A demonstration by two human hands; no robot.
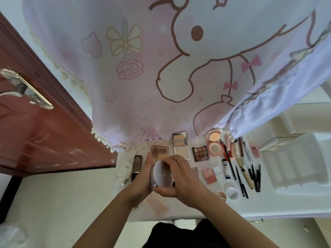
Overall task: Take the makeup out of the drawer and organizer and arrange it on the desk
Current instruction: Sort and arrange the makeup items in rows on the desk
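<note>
Now mid-task, a person holds a round compact in both hands just above the white desk, where palettes, pencils and tubes lie in rows. The left hand cups the compact from the left, while the right hand curls fingers over its top rim with the thumb under its lower edge. The disc sits tilted on edge, lid facing up and right, directly between the two palms. A brown tube lies just left of the hands, a pink blush to their right, and a pale flat case below them. Setting it down likely falls to the right hand, which wraps more of the rim.
</note>
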